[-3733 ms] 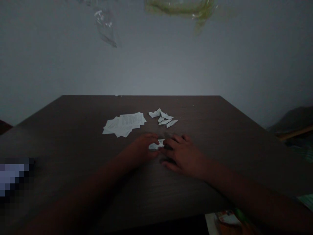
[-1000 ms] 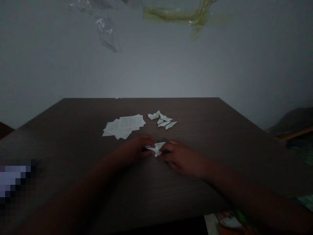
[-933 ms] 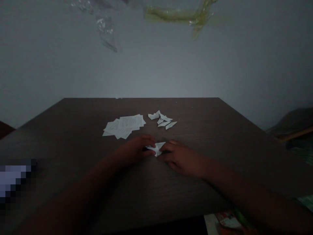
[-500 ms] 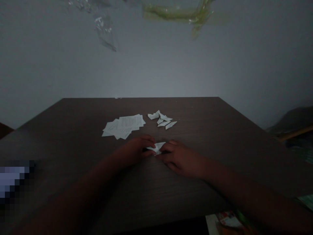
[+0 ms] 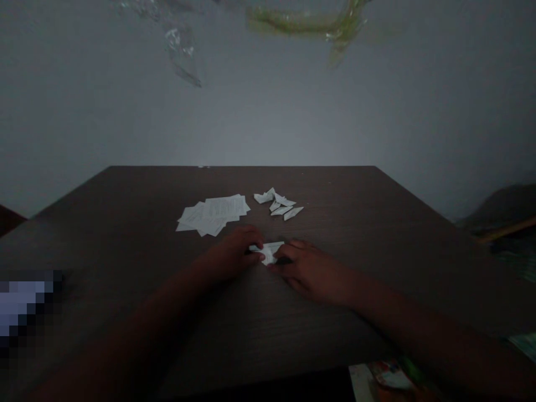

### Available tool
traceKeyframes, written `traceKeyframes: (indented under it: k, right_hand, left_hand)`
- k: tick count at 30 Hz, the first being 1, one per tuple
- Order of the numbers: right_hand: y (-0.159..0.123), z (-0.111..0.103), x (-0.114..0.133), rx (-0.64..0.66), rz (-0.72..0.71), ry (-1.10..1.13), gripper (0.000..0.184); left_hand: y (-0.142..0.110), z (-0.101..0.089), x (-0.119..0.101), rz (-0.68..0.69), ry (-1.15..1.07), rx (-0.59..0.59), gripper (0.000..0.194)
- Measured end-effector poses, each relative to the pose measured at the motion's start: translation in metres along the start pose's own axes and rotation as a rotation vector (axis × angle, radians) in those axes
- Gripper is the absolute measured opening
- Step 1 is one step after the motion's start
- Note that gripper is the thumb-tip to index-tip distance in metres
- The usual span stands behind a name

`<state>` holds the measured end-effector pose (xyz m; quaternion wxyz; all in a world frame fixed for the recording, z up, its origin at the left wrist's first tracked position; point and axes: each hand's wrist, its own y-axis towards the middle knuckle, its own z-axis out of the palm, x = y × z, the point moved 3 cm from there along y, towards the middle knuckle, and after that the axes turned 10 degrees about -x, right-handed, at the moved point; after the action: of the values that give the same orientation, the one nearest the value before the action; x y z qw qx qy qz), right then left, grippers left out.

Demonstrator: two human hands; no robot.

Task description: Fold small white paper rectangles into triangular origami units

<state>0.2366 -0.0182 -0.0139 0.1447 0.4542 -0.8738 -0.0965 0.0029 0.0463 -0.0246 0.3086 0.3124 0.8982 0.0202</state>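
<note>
A small folded piece of white paper (image 5: 269,252) lies on the dark table between my two hands. My left hand (image 5: 240,249) grips its left end, thumb near and fingers beyond. From the right, my right hand (image 5: 312,272) pinches the other end with thumb and fingertips. Parts of the paper are hidden under the fingers. Farther off sits a small group of folded paper pieces (image 5: 281,210), pointed at the ends like little boats. To their left is a loose, overlapping pile of printed paper sheets (image 5: 224,208).
The brown wooden table (image 5: 335,195) reaches back to a pale wall (image 5: 268,123) with clear and yellowish tape (image 5: 297,23) on it. A blurred-out object (image 5: 20,304) is at the left edge. Colourful packets (image 5: 391,374) show below the table's front edge.
The paper between my hands now lies flatter and shows a straighter far edge. My left fingers have shifted slightly up and back along it. My right hand has barely moved.
</note>
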Motion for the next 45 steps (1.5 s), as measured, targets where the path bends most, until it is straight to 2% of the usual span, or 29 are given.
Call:
traceKeyframes:
  k: [4, 7, 10, 12, 14, 16, 19, 20, 22, 26, 30, 33, 36, 40, 45]
  right_hand:
    - [0.000, -0.001, 0.000, 0.007, 0.001, 0.001, 0.040]
    - [0.000, 0.000, 0.001, 0.000, 0.002, 0.013, 0.039]
    - [0.001, 0.000, 0.004, -0.028, 0.012, 0.015, 0.035]
    - [0.002, -0.001, 0.007, -0.048, 0.022, 0.010, 0.027]
    - [0.002, -0.003, 0.009, -0.074, 0.028, 0.060, 0.022]
    - [0.001, -0.005, 0.007, -0.113, 0.028, 0.206, 0.023]
    - [0.000, -0.008, -0.006, -0.253, 0.071, 0.404, 0.029]
    - [-0.001, -0.008, -0.013, -0.321, 0.097, 0.404, 0.027]
    - [0.000, -0.007, -0.023, -0.348, 0.100, 0.379, 0.027]
    - [0.003, -0.001, -0.028, -0.240, 0.048, 0.381, 0.030]
    - [0.004, 0.000, -0.022, -0.116, 0.051, 0.338, 0.022]
    - [0.004, -0.003, -0.017, -0.070, 0.072, 0.326, 0.015]
    - [0.003, -0.003, -0.015, -0.053, 0.104, 0.368, 0.018]
    - [0.001, 0.002, -0.017, -0.084, 0.143, 0.378, 0.025]
    - [0.000, 0.006, -0.018, -0.102, 0.103, 0.298, 0.027]
  left_hand:
    - [0.003, -0.020, 0.013, -0.111, 0.101, 0.014, 0.011]
    - [0.000, -0.026, 0.005, -0.112, 0.155, -0.031, 0.012]
    - [-0.005, -0.017, -0.016, -0.028, 0.159, -0.113, 0.020]
    - [-0.009, -0.005, -0.030, 0.027, 0.132, -0.073, 0.023]
    - [-0.011, 0.007, -0.039, 0.076, 0.145, 0.018, 0.017]
    - [-0.011, 0.012, -0.041, 0.118, 0.171, 0.038, 0.015]
    - [-0.010, 0.014, -0.036, 0.182, 0.149, 0.053, 0.017]
    - [-0.010, 0.015, -0.034, 0.203, 0.123, 0.059, 0.021]
    - [-0.010, 0.016, -0.029, 0.250, 0.046, 0.078, 0.032]
    - [-0.008, 0.014, -0.024, 0.336, -0.047, 0.110, 0.042]
    - [-0.005, 0.007, -0.027, 0.321, 0.167, 0.138, 0.036]
    - [-0.008, 0.001, -0.036, 0.312, 0.275, 0.112, 0.032]
    - [-0.012, -0.001, -0.041, 0.312, 0.268, 0.104, 0.027]
    - [-0.013, 0.002, -0.036, 0.283, 0.146, 0.131, 0.029]
    - [-0.012, 0.001, -0.039, 0.222, 0.111, 0.158, 0.034]
